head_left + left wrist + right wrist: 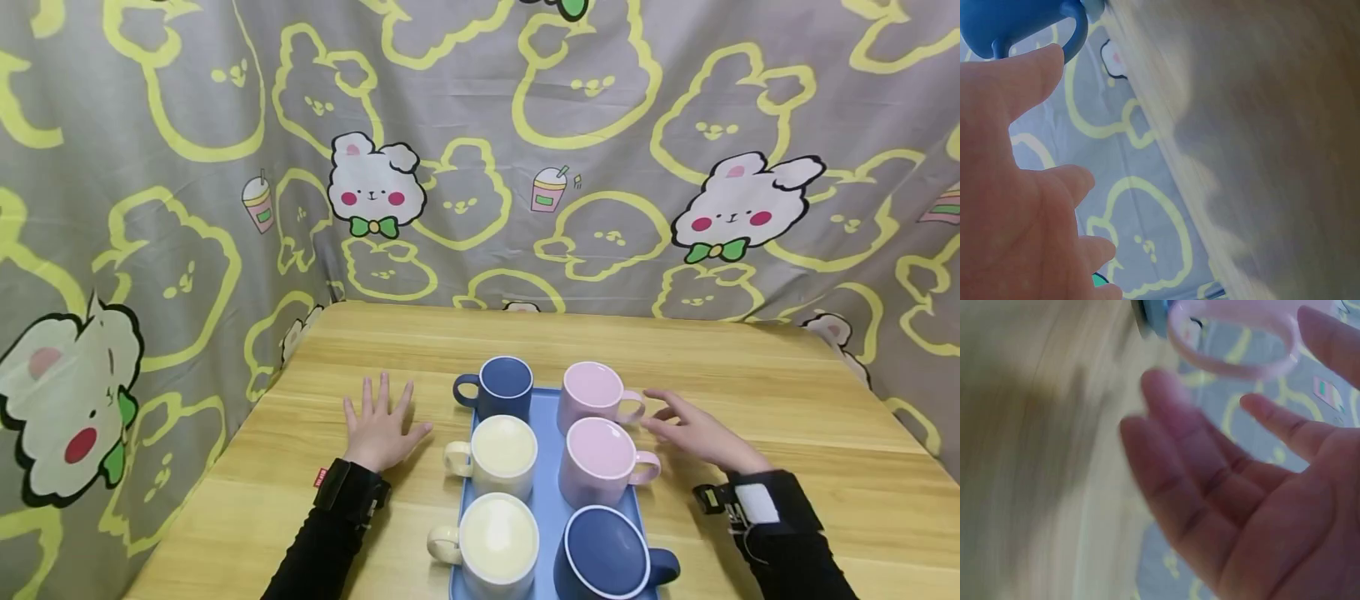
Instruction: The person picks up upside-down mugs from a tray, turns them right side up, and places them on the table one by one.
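Two columns of mugs stand on a blue tray (550, 467). The left column has a dark blue mug (506, 388) at the back, then a cream mug (504, 457) and a nearer cream mug (498, 542). On the right are a pink mug (588, 396), a second pink mug (597, 462) and a dark blue mug (602, 552). My left hand (382, 433), fingers spread, is left of the tray, apart from the mugs. Beside the back pink mug's handle (1235, 365) is my right hand (697, 432), fingers loosely bent and holding nothing.
The wooden table (787, 392) extends on both sides of the tray. A grey curtain (465, 108) with yellow outlines and white rabbit heads hangs behind it and along the sides. Mug handles stick out past the tray's left and right edges.
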The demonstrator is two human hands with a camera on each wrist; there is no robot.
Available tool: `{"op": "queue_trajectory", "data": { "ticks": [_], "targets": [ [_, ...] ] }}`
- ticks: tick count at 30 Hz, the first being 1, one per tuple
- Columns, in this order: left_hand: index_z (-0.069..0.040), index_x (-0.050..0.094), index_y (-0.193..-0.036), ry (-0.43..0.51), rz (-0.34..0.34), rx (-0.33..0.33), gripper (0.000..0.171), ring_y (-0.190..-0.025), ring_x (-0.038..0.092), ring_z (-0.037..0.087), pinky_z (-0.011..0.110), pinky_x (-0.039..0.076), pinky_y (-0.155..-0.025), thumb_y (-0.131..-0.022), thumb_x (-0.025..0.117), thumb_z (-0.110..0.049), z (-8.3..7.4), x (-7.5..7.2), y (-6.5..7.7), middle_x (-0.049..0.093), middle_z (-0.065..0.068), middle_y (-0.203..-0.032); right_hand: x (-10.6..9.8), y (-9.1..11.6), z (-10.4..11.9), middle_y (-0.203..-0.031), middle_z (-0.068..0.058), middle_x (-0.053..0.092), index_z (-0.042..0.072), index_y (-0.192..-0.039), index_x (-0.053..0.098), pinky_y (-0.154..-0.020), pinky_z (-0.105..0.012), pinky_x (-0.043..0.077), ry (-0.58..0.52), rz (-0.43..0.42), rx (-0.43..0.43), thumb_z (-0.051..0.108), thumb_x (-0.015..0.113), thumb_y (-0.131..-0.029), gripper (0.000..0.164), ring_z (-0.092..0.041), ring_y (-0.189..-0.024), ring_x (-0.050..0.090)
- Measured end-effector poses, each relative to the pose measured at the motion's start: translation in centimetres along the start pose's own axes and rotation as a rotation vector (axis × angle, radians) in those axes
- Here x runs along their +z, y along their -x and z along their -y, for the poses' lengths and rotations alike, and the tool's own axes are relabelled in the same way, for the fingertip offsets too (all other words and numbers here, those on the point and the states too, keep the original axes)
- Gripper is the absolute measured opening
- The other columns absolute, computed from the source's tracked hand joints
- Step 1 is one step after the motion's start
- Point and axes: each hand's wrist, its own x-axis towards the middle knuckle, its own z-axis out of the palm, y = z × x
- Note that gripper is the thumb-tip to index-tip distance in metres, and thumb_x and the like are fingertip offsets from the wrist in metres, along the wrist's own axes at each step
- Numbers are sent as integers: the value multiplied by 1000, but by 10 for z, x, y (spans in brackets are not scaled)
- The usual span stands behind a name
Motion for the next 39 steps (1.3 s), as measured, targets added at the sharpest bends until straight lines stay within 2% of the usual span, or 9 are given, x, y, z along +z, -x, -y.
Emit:
{"op": "queue_trajectory", "data": {
  "ticks": [5, 10, 14, 16, 18, 23, 27, 34, 39],
  "targets": [
    [-13, 28, -154, 4, 5, -7, 75, -142, -4, 49, 70, -5, -107, -95, 51, -54, 0, 1, 0, 5, 26, -158, 6, -26, -5, -94, -16, 59, -11, -125, 44, -63, -31, 53, -189, 138, -36, 19, 60, -97, 44, -22, -74, 61],
    [-13, 28, -154, 1, 8, -7, 75, -142, -3, 49, 70, -5, -107, -95, 51, -54, 1, 0, -1, 5, 26, -158, 10, -40, -18, -86, -8, 60, -10, -106, 50, -62, -29, 55, -350, 267, -42, 14, 56, -99, 26, -17, -72, 62],
    [-14, 28, -154, -15, 3, -4, 74, -142, -2, 49, 70, -5, -107, -95, 51, -54, 1, -1, -3, 5, 25, -158, 14, -47, -25, -81, -5, 63, -2, -101, 54, -62, -28, 56, -450, 301, -25, 14, 52, -100, 16, -13, -70, 64],
    [-14, 28, -154, -22, 2, -1, 75, -142, -2, 49, 70, -4, -107, -96, 50, -55, 1, -1, -3, 6, 25, -158, 17, -49, -26, -77, -3, 63, -2, -99, 56, -61, -27, 54, -459, 281, -38, 10, 50, -99, 14, -11, -67, 63],
    [-14, 28, -154, -24, 5, -1, 75, -142, -2, 49, 70, -4, -107, -95, 49, -56, 1, -1, -4, 5, 25, -158, 19, -49, -24, -73, -1, 61, -7, -96, 55, -58, -25, 52, -445, 254, -48, 8, 45, -99, 19, -10, -64, 60],
    [-14, 27, -154, -19, 7, -5, 76, -142, -3, 48, 69, -4, -107, -95, 49, -56, 1, 2, -3, 5, 25, -158, 21, -49, -17, -66, -1, 58, -13, -87, 54, -55, -24, 48, -346, 167, -17, 8, 35, -100, 31, -8, -59, 56],
    [-14, 27, -154, -10, 6, -7, 75, -143, -3, 48, 69, -4, -107, -95, 50, -56, 1, 2, -2, 6, 25, -158, 17, -47, -7, -65, -2, 55, -6, -76, 54, -53, -24, 46, -264, 75, 23, 8, 34, -99, 33, -10, -57, 52],
    [-15, 28, -154, -8, 7, -7, 75, -143, -2, 48, 69, -4, -107, -95, 51, -55, -1, 0, -1, 6, 25, -158, -4, -41, 14, -58, 1, 48, 4, -67, 52, -45, -21, 35, -114, -35, 28, 10, 37, -95, 32, -9, -48, 42],
    [-15, 27, -154, 2, 13, -6, 75, -143, -4, 48, 69, -5, -107, -95, 51, -54, -1, 0, -1, 4, 24, -158, -32, -31, 46, -56, 2, 48, 6, -65, 52, -44, -22, 31, 13, -158, -1, 13, 42, -95, 33, -8, -46, 38]
  ]
}}
